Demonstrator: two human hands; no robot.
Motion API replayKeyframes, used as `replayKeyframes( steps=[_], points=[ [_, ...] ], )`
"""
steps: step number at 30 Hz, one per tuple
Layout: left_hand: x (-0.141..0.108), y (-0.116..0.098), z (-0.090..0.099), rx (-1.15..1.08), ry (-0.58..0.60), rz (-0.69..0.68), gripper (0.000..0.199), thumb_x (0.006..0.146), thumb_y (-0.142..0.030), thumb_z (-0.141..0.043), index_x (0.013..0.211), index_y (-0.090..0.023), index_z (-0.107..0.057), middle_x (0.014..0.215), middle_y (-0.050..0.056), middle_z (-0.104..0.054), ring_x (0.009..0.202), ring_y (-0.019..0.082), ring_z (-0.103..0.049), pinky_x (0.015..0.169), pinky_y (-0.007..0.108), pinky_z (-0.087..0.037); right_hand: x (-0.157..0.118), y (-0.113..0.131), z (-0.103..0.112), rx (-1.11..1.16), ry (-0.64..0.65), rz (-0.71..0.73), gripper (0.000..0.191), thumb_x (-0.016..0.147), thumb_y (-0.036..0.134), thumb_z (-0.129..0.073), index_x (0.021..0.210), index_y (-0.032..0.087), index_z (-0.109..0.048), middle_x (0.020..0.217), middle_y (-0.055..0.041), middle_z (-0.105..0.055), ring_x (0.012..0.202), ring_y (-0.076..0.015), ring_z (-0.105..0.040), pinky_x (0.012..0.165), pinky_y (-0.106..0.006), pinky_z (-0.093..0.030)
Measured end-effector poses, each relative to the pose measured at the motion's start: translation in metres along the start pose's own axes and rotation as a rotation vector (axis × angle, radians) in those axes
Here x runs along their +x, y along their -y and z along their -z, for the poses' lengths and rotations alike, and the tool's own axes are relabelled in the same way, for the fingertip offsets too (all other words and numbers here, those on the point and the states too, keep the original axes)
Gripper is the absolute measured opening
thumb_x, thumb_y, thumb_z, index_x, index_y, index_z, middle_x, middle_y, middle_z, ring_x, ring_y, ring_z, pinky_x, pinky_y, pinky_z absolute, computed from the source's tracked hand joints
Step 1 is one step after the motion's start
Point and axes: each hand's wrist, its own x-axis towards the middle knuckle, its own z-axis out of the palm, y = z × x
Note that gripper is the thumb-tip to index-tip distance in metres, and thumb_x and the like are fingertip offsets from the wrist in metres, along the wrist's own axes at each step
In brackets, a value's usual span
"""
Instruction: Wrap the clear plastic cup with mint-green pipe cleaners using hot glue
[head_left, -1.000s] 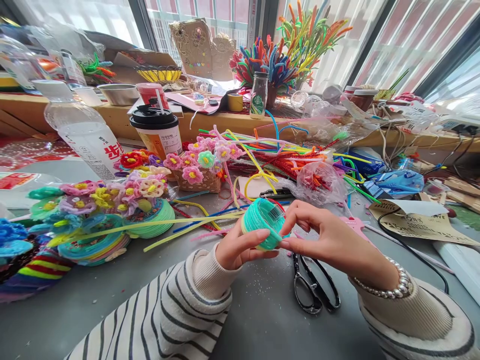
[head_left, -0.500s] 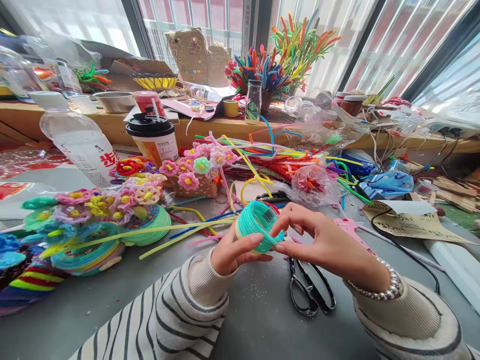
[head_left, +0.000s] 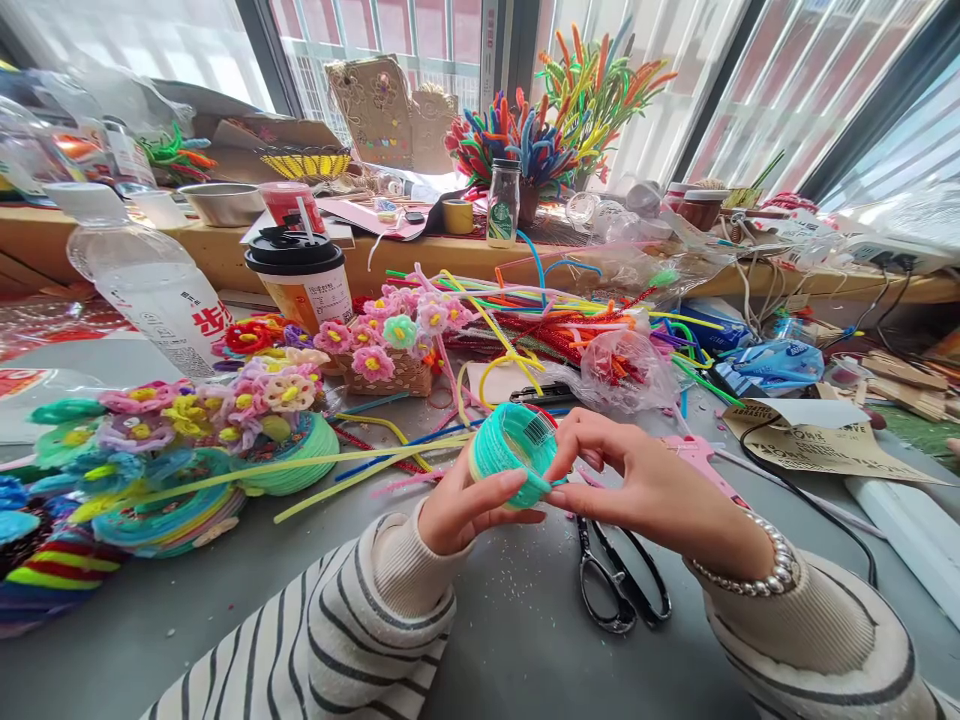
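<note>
A small round teal cup point(head_left: 499, 450), wrapped in fuzzy pipe cleaner with a barcode label showing inside, is held above the grey table. Around its left side and bottom curls my left hand point(head_left: 461, 500), thumb on the near wall. My right hand point(head_left: 615, 465) pinches the teal strand at the cup's right rim between thumb and index finger. Black-handled scissors point(head_left: 619, 580) lie just below my right hand, their blades hidden under it. Behind that hand is a pink glue gun point(head_left: 701, 460).
Wrapped pots with fuzzy flowers point(head_left: 289, 455) crowd the left, near a water bottle point(head_left: 154, 290) and a lidded paper cup point(head_left: 300, 280). Loose pipe cleaners point(head_left: 525, 330) pile up behind the hands. Sandpaper point(head_left: 825, 440) and a black cable lie right.
The view has shifted slightly. My right finger and thumb have moved a little at the cup's rim; the left hand keeps its hold.
</note>
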Motion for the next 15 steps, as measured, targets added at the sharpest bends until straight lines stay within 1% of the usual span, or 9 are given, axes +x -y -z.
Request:
replayKeyframes(
  steps=[4,11,15],
  points=[
    [0.0001,-0.0004,-0.0004,0.011,0.001,-0.006,0.065,0.063,-0.035,-0.071,0.121,-0.030,-0.043,0.095,0.003,-0.062,0.078,0.015,-0.059,0.068,0.029,-0.053,-0.0001,0.0015,-0.0001,-0.006,0.004,0.013,0.005,0.071,0.018,-0.062,0.070,0.019,-0.058,0.080,0.0013,-0.053,0.073,-0.0105,-0.044,0.065,-0.024,-0.034],
    [0.0000,-0.0010,0.0019,0.043,0.035,-0.007,0.065,0.067,-0.034,-0.067,0.126,-0.028,-0.040,0.101,0.004,-0.063,0.085,0.019,-0.061,0.072,0.031,-0.051,-0.0011,0.0029,0.0001,-0.013,0.007,0.026,0.005,0.071,0.017,-0.062,0.071,0.019,-0.057,0.081,0.0012,-0.054,0.075,-0.0109,-0.046,0.065,-0.023,-0.035],
    [-0.0011,-0.0014,0.0009,0.048,0.023,-0.014,0.062,0.066,-0.037,-0.068,0.122,-0.026,-0.044,0.100,0.004,-0.064,0.086,0.019,-0.062,0.073,0.030,-0.051,-0.0022,0.0042,-0.0006,0.008,0.006,0.021,0.006,0.071,0.016,-0.062,0.072,0.019,-0.058,0.082,0.0018,-0.054,0.077,-0.0105,-0.048,0.067,-0.023,-0.035]
  ],
)
